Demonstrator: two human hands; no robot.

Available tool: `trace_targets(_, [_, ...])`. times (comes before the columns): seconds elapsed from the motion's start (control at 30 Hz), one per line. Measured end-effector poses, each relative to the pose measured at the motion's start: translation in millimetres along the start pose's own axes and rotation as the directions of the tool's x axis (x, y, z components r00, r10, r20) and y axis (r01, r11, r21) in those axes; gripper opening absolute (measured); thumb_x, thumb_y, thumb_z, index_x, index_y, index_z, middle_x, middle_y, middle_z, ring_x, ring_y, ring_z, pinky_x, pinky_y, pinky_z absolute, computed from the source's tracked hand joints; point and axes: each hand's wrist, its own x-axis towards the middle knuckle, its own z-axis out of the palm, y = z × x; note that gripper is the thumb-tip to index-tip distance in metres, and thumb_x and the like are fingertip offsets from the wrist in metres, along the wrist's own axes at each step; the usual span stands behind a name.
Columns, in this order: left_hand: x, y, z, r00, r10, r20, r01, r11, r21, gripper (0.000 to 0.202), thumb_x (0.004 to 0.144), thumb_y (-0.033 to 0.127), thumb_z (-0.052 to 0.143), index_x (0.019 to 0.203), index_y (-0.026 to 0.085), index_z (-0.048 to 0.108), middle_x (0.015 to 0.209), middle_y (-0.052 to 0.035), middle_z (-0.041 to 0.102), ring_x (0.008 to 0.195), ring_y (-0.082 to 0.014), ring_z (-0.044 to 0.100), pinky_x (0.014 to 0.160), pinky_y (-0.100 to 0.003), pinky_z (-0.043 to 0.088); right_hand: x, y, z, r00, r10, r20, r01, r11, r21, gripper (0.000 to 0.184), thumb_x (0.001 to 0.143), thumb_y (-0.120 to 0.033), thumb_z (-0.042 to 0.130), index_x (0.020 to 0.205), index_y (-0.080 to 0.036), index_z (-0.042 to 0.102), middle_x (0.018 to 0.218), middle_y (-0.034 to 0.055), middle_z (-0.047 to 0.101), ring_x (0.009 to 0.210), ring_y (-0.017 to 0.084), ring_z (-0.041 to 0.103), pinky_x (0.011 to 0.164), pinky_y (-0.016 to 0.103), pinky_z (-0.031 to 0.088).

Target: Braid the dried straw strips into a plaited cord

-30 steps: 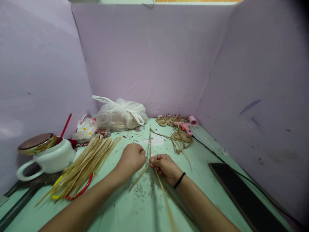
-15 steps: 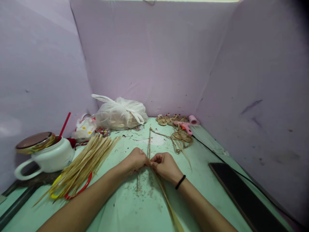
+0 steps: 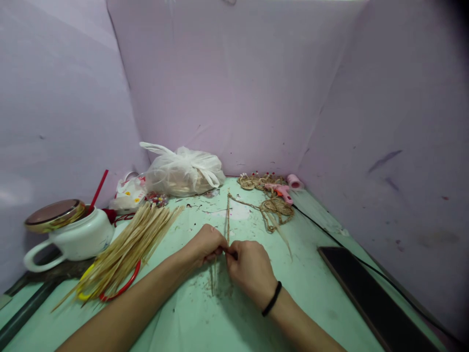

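My left hand point(image 3: 205, 244) and my right hand point(image 3: 249, 266) meet at the middle of the green table point(image 3: 311, 293), both pinched closed on thin straw strands point(image 3: 214, 274). A braided straw cord point(image 3: 227, 217) runs from the pinch away toward the back of the table. Loose strand ends hang down below my left fingers. My right wrist wears a black band. A bundle of straw strips point(image 3: 128, 249) lies to the left of my left arm.
A white mug with a brass lid point(image 3: 69, 232) and red straw stands at the left. A white plastic bag point(image 3: 183, 171) sits at the back. Coiled braid point(image 3: 273, 205), a pink glue gun point(image 3: 280, 190) and pink tape lie back right. A black tablet point(image 3: 370, 298) lies right.
My hands have closed together over the braid. My right hand has rolled over onto the strands, and the long strands that trailed toward me are no longer spread out.
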Motion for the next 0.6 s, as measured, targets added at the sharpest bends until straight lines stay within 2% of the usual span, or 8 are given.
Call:
trace_targets(0.13, [5, -3, -6.1, 0.998, 0.054, 0.043, -0.057, 0.997, 0.057, 0.015, 0.048, 0.015, 0.054, 0.041, 0.016, 0.040, 0.028, 0.0067, 0.030, 0.025, -0.0041, 0.022, 0.028, -0.019, 0.011, 3, 4, -4, 0.997, 0.006, 0.071, -0.011, 0.997, 0.070, 0.015, 0.065, -0.026, 0.056, 0.055, -0.019, 0.065, 0.054, 0.0056, 0.061, 0.050, 0.014, 0.048, 0.047, 0.026, 0.021])
trace_targets(0.23, [8, -3, -11.4, 0.993, 0.063, 0.102, -0.071, 0.995, 0.068, 0.016, 0.050, 0.021, 0.056, 0.044, 0.016, 0.043, 0.030, 0.0071, 0.031, 0.025, -0.0039, 0.022, 0.029, -0.019, 0.011, 14, 14, -5, 0.994, 0.112, 0.011, -0.111, 0.955, 0.274, 0.018, 0.067, -0.030, 0.054, 0.057, -0.017, 0.062, 0.054, 0.0038, 0.060, 0.050, 0.012, 0.047, 0.047, 0.024, 0.026])
trace_targets(0.27, [9, -2, -12.7, 0.991, 0.064, 0.117, -0.072, 0.996, 0.061, 0.016, 0.050, 0.023, 0.058, 0.046, 0.015, 0.044, 0.031, 0.0074, 0.032, 0.025, -0.0036, 0.022, 0.029, -0.018, 0.011, 18, 17, -4, 0.988, 0.152, 0.006, -0.144, 0.919, 0.368, 0.017, 0.068, -0.028, 0.053, 0.059, -0.016, 0.061, 0.056, 0.0036, 0.059, 0.050, 0.012, 0.047, 0.047, 0.023, 0.028])
trace_targets(0.3, [9, -2, -13.8, 0.990, 0.063, 0.130, -0.070, 0.996, 0.053, 0.016, 0.049, 0.024, 0.058, 0.047, 0.015, 0.045, 0.032, 0.0076, 0.032, 0.025, -0.0034, 0.022, 0.029, -0.018, 0.011, 21, 19, -2, 0.982, 0.183, 0.055, -0.187, 0.859, 0.477, 0.015, 0.068, -0.025, 0.051, 0.060, -0.016, 0.060, 0.056, 0.0031, 0.059, 0.050, 0.011, 0.047, 0.047, 0.022, 0.029])
trace_targets(0.37, [8, -1, -15.1, 0.986, 0.061, 0.155, -0.067, 0.997, 0.031, 0.015, 0.047, 0.025, 0.058, 0.049, 0.015, 0.047, 0.032, 0.0079, 0.033, 0.025, -0.0031, 0.022, 0.029, -0.018, 0.011, 25, 19, 2, 0.942, 0.208, 0.265, -0.333, 0.682, 0.651, 0.014, 0.068, -0.021, 0.048, 0.058, -0.015, 0.056, 0.051, 0.0015, 0.055, 0.046, 0.010, 0.046, 0.045, 0.021, 0.031])
trace_targets(0.43, [9, -2, -15.6, 0.981, 0.063, 0.185, -0.068, 0.997, 0.020, 0.012, 0.046, 0.023, 0.057, 0.050, 0.015, 0.049, 0.032, 0.0080, 0.032, 0.026, -0.0034, 0.022, 0.029, -0.018, 0.010, 25, 16, 5, 0.888, 0.190, 0.418, -0.449, 0.549, 0.705, 0.014, 0.067, -0.019, 0.046, 0.055, -0.014, 0.053, 0.044, -0.0012, 0.049, 0.039, 0.008, 0.041, 0.041, 0.020, 0.029])
trace_targets(0.5, [11, -4, -16.0, 0.974, 0.072, 0.216, -0.080, 0.996, 0.030, 0.009, 0.047, 0.022, 0.054, 0.050, 0.015, 0.050, 0.032, 0.0076, 0.031, 0.026, -0.0040, 0.021, 0.029, -0.018, 0.010, 24, 12, 7, 0.877, 0.200, 0.437, -0.472, 0.531, 0.704, 0.013, 0.064, -0.017, 0.048, 0.052, -0.014, 0.051, 0.038, -0.0039, 0.042, 0.034, 0.006, 0.032, 0.036, 0.019, 0.021])
trace_targets(0.6, [14, -6, -17.3, 0.970, 0.092, 0.226, -0.119, 0.987, 0.111, 0.007, 0.049, 0.021, 0.052, 0.049, 0.014, 0.051, 0.031, 0.0062, 0.032, 0.027, -0.0054, 0.024, 0.031, -0.019, 0.013, 23, 11, 7, 0.895, 0.216, 0.390, -0.439, 0.577, 0.689, 0.014, 0.060, -0.016, 0.051, 0.047, -0.014, 0.049, 0.034, -0.0067, 0.033, 0.033, 0.003, 0.021, 0.036, 0.021, 0.011])
